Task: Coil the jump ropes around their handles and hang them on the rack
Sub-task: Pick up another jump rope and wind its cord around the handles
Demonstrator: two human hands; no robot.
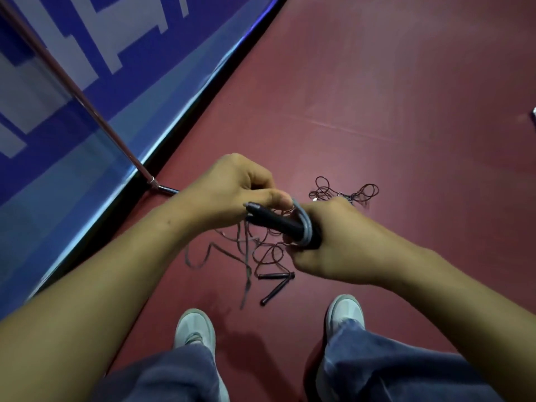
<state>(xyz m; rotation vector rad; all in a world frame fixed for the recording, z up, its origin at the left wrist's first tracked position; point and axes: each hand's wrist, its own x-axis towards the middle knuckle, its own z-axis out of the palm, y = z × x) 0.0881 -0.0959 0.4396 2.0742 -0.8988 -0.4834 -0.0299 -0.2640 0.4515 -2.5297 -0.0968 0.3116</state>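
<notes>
Right hand point(342, 242) grips black handles point(278, 223) w/ a few grey rope point(304, 224) turns on. Left hand point(229, 190) pinches that rope, rest trailing to floor point(406, 111). 2nd rope point(342, 192) lies uncoiled mid-floor; neither looks hung on rack point(87, 103) yet.

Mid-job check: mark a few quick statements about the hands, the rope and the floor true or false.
1. The right hand grips the black handles, with grey rope wound round them. True.
2. The left hand hangs idle. False: it pinches the grey rope beside the handles' tips.
3. The grey rope is fully coiled. False: a loose length trails to the red floor.
4. A second pair of handles lies on the floor ahead of the shoes. True.
</notes>
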